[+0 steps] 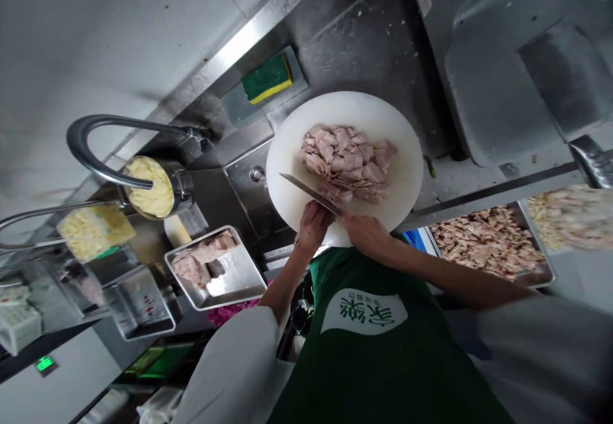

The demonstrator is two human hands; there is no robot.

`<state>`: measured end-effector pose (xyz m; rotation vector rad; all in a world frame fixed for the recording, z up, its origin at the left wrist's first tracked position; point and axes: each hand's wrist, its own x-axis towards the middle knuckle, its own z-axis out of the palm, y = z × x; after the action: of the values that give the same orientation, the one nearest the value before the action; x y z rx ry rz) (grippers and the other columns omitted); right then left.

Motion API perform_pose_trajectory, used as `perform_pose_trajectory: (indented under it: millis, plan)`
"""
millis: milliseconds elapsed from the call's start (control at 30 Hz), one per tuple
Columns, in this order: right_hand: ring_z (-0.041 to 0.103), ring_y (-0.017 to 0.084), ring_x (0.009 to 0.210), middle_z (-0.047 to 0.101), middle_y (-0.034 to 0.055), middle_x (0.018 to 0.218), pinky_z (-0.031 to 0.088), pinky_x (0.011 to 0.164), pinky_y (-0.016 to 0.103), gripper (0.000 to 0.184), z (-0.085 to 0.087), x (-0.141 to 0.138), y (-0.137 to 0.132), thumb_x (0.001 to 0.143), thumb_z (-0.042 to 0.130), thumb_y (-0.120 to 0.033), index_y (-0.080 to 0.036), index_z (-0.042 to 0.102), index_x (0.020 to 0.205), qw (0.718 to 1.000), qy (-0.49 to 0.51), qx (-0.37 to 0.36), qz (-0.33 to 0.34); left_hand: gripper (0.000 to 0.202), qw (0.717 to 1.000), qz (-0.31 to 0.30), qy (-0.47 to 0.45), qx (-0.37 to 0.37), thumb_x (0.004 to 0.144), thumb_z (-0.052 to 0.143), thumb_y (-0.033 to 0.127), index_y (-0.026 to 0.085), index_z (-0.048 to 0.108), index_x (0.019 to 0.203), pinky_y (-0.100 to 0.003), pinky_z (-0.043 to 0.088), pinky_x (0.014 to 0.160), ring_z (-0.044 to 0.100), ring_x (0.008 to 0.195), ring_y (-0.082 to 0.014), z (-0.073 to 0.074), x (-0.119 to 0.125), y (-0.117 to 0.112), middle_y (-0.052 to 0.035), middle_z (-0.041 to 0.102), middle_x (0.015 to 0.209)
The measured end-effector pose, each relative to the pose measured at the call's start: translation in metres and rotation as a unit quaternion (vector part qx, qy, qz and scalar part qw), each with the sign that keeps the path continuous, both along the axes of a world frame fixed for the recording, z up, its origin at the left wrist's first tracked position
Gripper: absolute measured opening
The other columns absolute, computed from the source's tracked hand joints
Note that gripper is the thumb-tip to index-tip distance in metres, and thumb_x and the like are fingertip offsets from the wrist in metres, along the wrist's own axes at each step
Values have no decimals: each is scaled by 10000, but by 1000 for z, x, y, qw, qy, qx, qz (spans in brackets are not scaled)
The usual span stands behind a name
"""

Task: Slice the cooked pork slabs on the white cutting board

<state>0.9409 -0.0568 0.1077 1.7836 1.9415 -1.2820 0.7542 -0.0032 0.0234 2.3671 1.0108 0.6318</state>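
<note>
A round white cutting board (292,124) lies over the sink with a pile of sliced pale pink meat (352,159) on it. My right hand (364,232) is closed around the handle of a kitchen knife (309,189), whose blade points to the upper left along the near edge of the pile. Beside the blade, close to the board's near rim, is my left hand (313,223) with its fingers curled in. What those fingers hold, if anything, is hidden.
Left of the board are a metal tray (239,283) with meat pieces, a pot of yellow slices (149,188) and a curved faucet (81,146). A green sponge (268,79) sits behind. To the right is a tray of chopped meat (488,245).
</note>
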Motion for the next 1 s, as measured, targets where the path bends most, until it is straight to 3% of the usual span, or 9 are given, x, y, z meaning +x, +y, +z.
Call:
perform_pose_trajectory:
  millis: [100, 167, 367, 467, 667, 833, 1000]
  plan:
    - [709, 269, 976, 714, 236, 1062, 503, 746, 315, 426, -13, -12, 39, 955, 270, -63, -28, 487, 1320, 999, 13, 51, -6, 133, 1000, 0, 13, 5, 958, 576, 201, 162, 669, 1045, -362, 581, 890, 605, 1053, -201, 2, -1, 1, -100, 659, 1036]
    - [708, 280, 975, 715, 240, 1038, 502, 739, 322, 441, -12, -10, 45, 956, 271, -70, -12, 464, 1348, 998, -4, 61, -3, 166, 1000, 2, 22, 16, 972, 552, 210, 163, 664, 1084, -363, 586, 894, 608, 1050, -196, 2, -1, 0, -101, 658, 1057]
    - [734, 266, 872, 734, 188, 921, 509, 695, 320, 360, 22, 9, -12, 956, 278, -56, -81, 524, 1218, 999, -16, 14, 36, 138, 999, 4, 28, 33, 957, 597, 268, 206, 667, 1058, -356, 586, 844, 617, 991, -196, 4, -1, -1, -65, 653, 992]
    - [738, 260, 836, 732, 175, 870, 508, 673, 304, 310, 29, 11, -28, 937, 310, -39, -91, 539, 1140, 999, -19, -21, 37, 114, 999, 9, 26, 22, 944, 616, 276, 206, 673, 1013, -352, 577, 833, 612, 966, -199, 5, -2, -2, -66, 647, 963]
    - [737, 255, 869, 732, 176, 912, 511, 685, 301, 304, 24, 11, -30, 938, 319, -44, -96, 510, 1169, 999, -13, -7, 38, 112, 998, 22, 48, -22, 950, 602, 260, 181, 681, 940, -353, 554, 860, 597, 1005, -207, 2, -4, -4, -86, 637, 966]
    - [737, 236, 809, 732, 137, 831, 497, 667, 278, 296, 25, 17, -37, 914, 349, -34, -100, 516, 1150, 997, -21, -56, 44, 81, 999, 11, 28, -19, 934, 624, 229, 171, 677, 915, -345, 546, 874, 587, 1031, -206, 2, -4, -2, -90, 636, 966]
    - [734, 244, 886, 733, 180, 910, 509, 712, 292, 320, 19, 10, -24, 928, 331, -37, -73, 503, 1196, 999, -11, -13, 37, 83, 998, 13, 54, -31, 932, 627, 229, 167, 680, 945, -365, 541, 901, 589, 1058, -217, 0, -6, -3, -104, 648, 999]
